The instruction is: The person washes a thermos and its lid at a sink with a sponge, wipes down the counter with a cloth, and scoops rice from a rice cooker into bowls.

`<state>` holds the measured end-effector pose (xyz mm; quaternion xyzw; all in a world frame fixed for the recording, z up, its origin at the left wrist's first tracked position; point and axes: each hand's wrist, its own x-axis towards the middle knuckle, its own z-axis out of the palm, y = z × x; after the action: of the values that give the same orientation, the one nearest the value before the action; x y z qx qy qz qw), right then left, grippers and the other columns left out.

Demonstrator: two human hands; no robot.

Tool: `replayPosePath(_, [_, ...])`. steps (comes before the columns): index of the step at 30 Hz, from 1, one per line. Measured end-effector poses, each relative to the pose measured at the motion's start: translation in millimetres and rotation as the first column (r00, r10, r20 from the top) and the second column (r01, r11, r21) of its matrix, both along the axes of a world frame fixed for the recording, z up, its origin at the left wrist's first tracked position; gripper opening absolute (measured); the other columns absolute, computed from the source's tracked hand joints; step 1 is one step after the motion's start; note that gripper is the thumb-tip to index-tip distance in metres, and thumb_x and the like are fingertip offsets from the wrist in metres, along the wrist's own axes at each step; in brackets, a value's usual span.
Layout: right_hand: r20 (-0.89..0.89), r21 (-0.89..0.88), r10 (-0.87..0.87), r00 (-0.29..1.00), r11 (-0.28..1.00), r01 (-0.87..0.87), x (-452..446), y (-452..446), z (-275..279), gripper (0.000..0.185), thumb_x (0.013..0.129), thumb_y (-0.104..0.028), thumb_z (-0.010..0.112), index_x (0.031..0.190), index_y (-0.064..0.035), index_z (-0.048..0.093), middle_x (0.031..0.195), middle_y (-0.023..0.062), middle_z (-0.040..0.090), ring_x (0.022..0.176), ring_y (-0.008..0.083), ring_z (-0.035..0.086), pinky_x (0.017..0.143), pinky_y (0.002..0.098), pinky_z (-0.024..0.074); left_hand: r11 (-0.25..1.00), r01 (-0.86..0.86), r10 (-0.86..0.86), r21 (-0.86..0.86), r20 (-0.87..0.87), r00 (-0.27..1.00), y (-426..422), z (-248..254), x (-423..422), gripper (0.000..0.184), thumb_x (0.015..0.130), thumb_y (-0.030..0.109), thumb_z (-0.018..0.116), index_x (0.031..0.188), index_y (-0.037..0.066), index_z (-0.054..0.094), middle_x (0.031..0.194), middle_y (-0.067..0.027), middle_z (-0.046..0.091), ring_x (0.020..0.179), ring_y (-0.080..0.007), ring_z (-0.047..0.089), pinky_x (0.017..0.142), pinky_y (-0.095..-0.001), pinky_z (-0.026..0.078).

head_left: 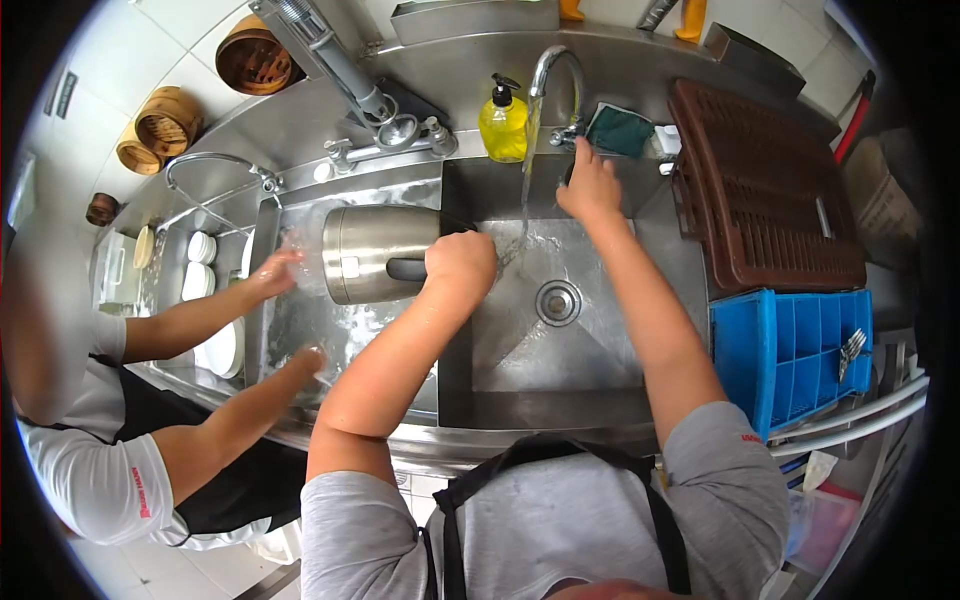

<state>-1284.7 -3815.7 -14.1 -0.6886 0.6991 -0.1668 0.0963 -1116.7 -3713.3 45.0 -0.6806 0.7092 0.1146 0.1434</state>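
My left hand (460,265) is closed around the black handle of a stainless steel jug (378,245). The jug lies tilted on its side over the divider between two sink basins, its dark end towards the right basin. Water runs from a curved faucet (556,60) and falls just right of the jug. Close to the faucet's base, my right hand (595,188) has its fingers stretched and apart, holding nothing I can see. Whether it touches the tap is unclear. Below it is the right basin (510,370) with its round drain (558,302).
A co-worker's wet hands (275,272) are over the left basin, close to the jug. Yellow soap bottle (503,125) and green scouring pad (618,130) sit on the back ledge. Brown slatted trays (760,190) and a blue cutlery rack (785,350) stand to the right.
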Motion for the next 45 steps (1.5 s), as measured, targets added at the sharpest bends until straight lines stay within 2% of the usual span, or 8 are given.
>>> replayPosePath(5, [0.137,0.141,0.057,0.989,0.987,-0.076,10.0,12.4,-45.3,0.083,0.062,-0.018,0.063,0.131,-0.0124,0.018,0.117,0.0153,0.043,0.105,0.0356,0.043,0.087,0.0404,0.0392,1.000,0.025,-0.025,-0.017,0.033,0.999,2.3,-1.8,-15.2,0.016,0.073,0.008,0.049,0.079,0.006,0.064,0.085,-0.0116,0.063,0.080,-0.0260,0.061,0.067,-0.0331,0.049])
replayPosePath(10, [0.238,0.269,0.104,0.966,0.948,-0.168,-10.3,23.4,-30.5,0.087,0.060,-0.019,0.063,0.132,-0.0132,0.016,0.123,0.0186,0.038,0.108,0.0360,0.042,0.091,0.0396,0.0354,0.999,0.046,-0.046,0.001,0.065,0.997,2.0,-9.8,-20.5,0.017,0.073,0.009,0.049,0.081,0.007,0.064,0.086,-0.0118,0.062,0.081,-0.0263,0.061,0.067,-0.0334,0.049])
replayPosePath(13, [0.338,0.207,0.029,0.941,0.973,-0.104,-24.4,37.6,-64.5,0.084,0.060,-0.019,0.064,0.131,-0.0154,0.019,0.121,0.0178,0.039,0.109,0.0349,0.041,0.091,0.0386,0.0354,0.999,0.039,-0.040,0.018,0.086,0.995,3.0,-13.0,-24.8,0.018,0.074,0.010,0.049,0.083,0.008,0.064,0.088,-0.0110,0.062,0.083,-0.0256,0.061,0.068,-0.0331,0.049])
replayPosePath(20, [0.315,0.394,-0.022,0.949,0.912,-0.110,-44.4,86.1,-100.2,0.072,0.062,-0.017,0.061,0.126,-0.0150,0.029,0.120,0.0170,0.038,0.110,0.0338,0.040,0.090,0.0368,0.0363,0.997,0.037,-0.045,0.068,0.128,0.991,12.9,-27.2,-38.8,0.018,0.076,0.012,0.050,0.086,0.011,0.065,0.093,-0.0073,0.062,0.087,-0.0225,0.060,0.069,-0.0308,0.049])
replayPosePath(25, [0.297,0.398,0.019,0.955,0.906,-0.142,-51.2,100.2,-88.5,0.069,0.062,-0.017,0.058,0.125,-0.0140,0.032,0.120,0.0173,0.039,0.109,0.0328,0.041,0.090,0.0359,0.0367,1.000,0.026,-0.024,-0.012,0.106,0.994,44.4,-38.4,-29.9,0.019,0.077,0.012,0.049,0.093,0.004,0.055,0.087,-0.0120,0.062,0.081,-0.0235,0.061,0.066,-0.0314,0.049])
replayPosePath(32, [0.361,0.313,0.199,0.911,0.894,-0.320,-41.7,97.0,-88.9,0.070,0.057,-0.016,0.064,0.122,-0.0090,0.038,0.119,0.0198,0.043,0.110,0.0323,0.042,0.089,0.0348,0.0368,0.976,0.112,-0.141,-0.188,-0.145,0.979,91.3,2.3,-20.3,0.016,0.074,0.013,0.052,0.087,0.004,0.052,0.078,-0.0135,0.062,0.074,-0.0281,0.061,0.062,-0.0368,0.049])
replayPosePath(39, [0.553,0.266,0.208,0.807,0.874,-0.407,-35.4,115.5,-23.5,0.064,0.059,-0.017,0.065,0.118,-0.0076,0.043,0.101,0.0136,0.052,0.088,0.0222,0.052,0.076,0.0283,0.0414,0.877,-0.243,-0.025,-0.414,-0.545,0.838,141.2,65.2,25.8,0.026,0.066,0.024,0.064,0.077,0.003,0.053,0.072,-0.0176,0.058,0.071,-0.0353,0.056,0.061,-0.0411,0.044])
replayPosePath(45, [0.879,0.270,-0.044,0.474,0.866,-0.421,-49.6,132.7,3.7,0.044,0.071,-0.023,0.059,0.112,-0.0120,0.047,0.090,0.0057,0.052,0.072,0.0166,0.055,0.051,0.0309,0.0445,0.706,-0.609,-0.045,-0.362,-0.881,0.471,264.7,134.9,93.9,0.021,0.067,0.017,0.062,0.076,0.001,0.053,0.058,-0.0004,0.049,0.055,-0.0090,0.045,0.050,-0.0244,0.038])
